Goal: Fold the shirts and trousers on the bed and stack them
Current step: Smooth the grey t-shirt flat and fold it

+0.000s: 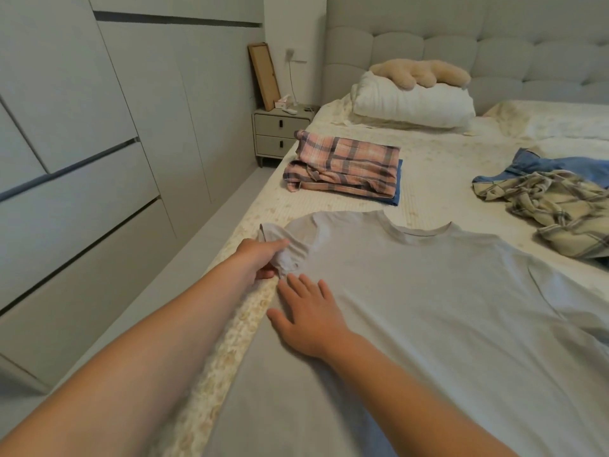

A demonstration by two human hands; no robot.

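Note:
A light grey T-shirt [428, 291] lies spread flat on the bed, neck hole toward the headboard. My left hand [260, 258] grips its bunched left sleeve at the bed's left edge. My right hand [308, 319] presses flat on the shirt's left side just below that sleeve, fingers spread. Farther up the bed sits a folded stack: pink plaid garment [346, 166] on top of a blue one [397, 189]. At the right lies an unfolded heap of a yellow plaid shirt [560, 212] and a blue denim garment [543, 166].
The bed [428, 150] has a cream floral cover. A white folded blanket [412, 103] with a beige plush toy [421, 72] lies by the grey headboard. A nightstand [276, 130] stands at the bed's left corner. White wardrobe doors [82, 143] line the left wall.

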